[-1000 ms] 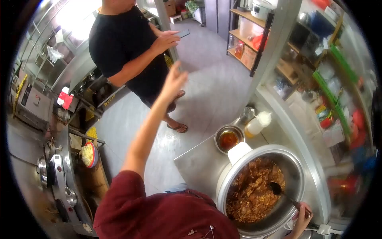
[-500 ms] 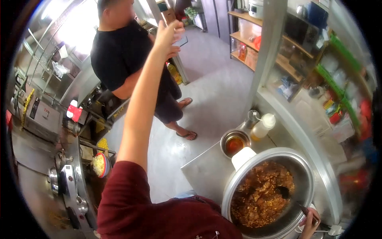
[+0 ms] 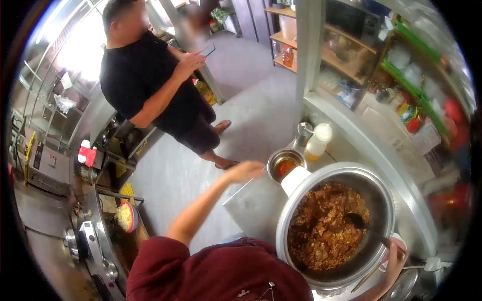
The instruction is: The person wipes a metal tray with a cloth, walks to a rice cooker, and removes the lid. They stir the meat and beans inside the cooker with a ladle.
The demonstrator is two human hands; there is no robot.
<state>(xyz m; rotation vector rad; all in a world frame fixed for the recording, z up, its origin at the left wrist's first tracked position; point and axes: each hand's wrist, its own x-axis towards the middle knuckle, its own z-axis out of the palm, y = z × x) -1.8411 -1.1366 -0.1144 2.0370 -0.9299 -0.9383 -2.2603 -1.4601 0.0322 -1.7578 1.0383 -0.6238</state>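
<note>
My right hand point(image 3: 395, 253) is closed around the dark handle of a ladle point(image 3: 355, 219) at the right rim of a large metal pot point(image 3: 286, 220). The ladle's black head rests in brown stewed food point(image 3: 326, 228) with pale bean-like pieces. My left hand point(image 3: 246, 171) is in front of me with its fingers stretched out and nothing visible in them, slightly blurred. It is close to a small metal bowl point(image 3: 271, 168) of reddish-brown liquid point(image 3: 287, 167) but appears not to touch it. A white handle point(image 3: 295, 181) sticks out from the pot's near-left side.
A squeeze bottle point(image 3: 319, 140) and a metal container point(image 3: 304, 133) stand behind the bowl on the steel table point(image 3: 251, 205). A person point(image 3: 145, 75) in black stands ahead, holding a phone point(image 3: 207, 49). At left, a bowl of shredded food point(image 3: 126, 216) sits by the stove.
My left arm has swung down from its raised reach to beside the small bowl. The other person's phone now shows. My right hand keeps hold of the ladle.
</note>
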